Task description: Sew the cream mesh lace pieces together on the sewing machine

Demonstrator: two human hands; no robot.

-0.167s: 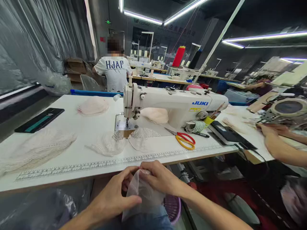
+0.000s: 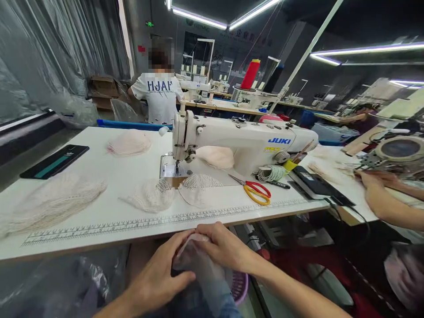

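Observation:
My left hand (image 2: 159, 271) and my right hand (image 2: 225, 247) are together over my lap, just below the table's front edge. Between them hangs a piece of sheer white fabric (image 2: 207, 269), thin enough to show the blue jeans through it. The fingers of my left hand curl over its upper edge, with the thumb held apart. My right fingers pinch the same edge from the other side; their tips are partly hidden. Two lace-edged cup pieces, a left one (image 2: 152, 196) and a right one (image 2: 198, 192), lie on the table beyond, before the sewing machine (image 2: 245, 139).
Scissors (image 2: 256, 192), a coil of cord (image 2: 270, 173) and a black box (image 2: 311, 183) lie right of the needle. Fabric stacks (image 2: 59, 201) and a phone-like black panel (image 2: 54, 162) are at left. A purple basket (image 2: 240, 287) stands below. A co-worker's arm (image 2: 387, 203) is at right.
The fabric's upper edge has drawn closer under my fingers and its left side has swung right, off my left thumb. Both hands stay nearly in place.

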